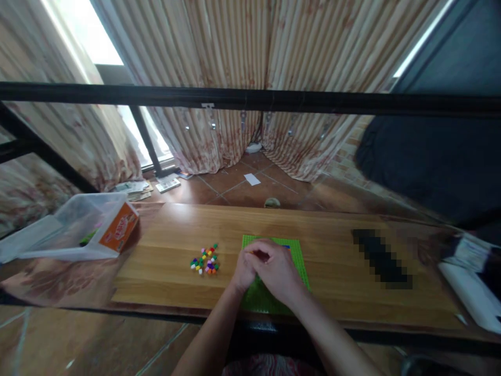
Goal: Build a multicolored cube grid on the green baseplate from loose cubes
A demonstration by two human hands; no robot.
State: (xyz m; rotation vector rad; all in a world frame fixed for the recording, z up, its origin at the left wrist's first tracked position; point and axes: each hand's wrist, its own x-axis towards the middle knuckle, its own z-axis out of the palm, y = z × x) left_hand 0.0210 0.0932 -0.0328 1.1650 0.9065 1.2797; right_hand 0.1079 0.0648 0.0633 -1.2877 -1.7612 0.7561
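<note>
The left hand (243, 274) and right hand (279, 267) come together above the green studded plate (260, 300), near the centre of the tabletop (164, 282). The fingers (261, 243) are bent and drawn in narrow; whether they hold a block cannot be told. A blue piece (287, 246) shows at the plate's far side, just beyond the right hand. A loose pile of small coloured blocks (210, 265) lies left of the plate. Caution: a block, if held, may slip out under uneven fingertip pressure. The blue piece may be knocked if the right hand shifts far. The pile may scatter if the left hand sweeps left. Without bracing, the plate may slide under sideways pressure
</note>
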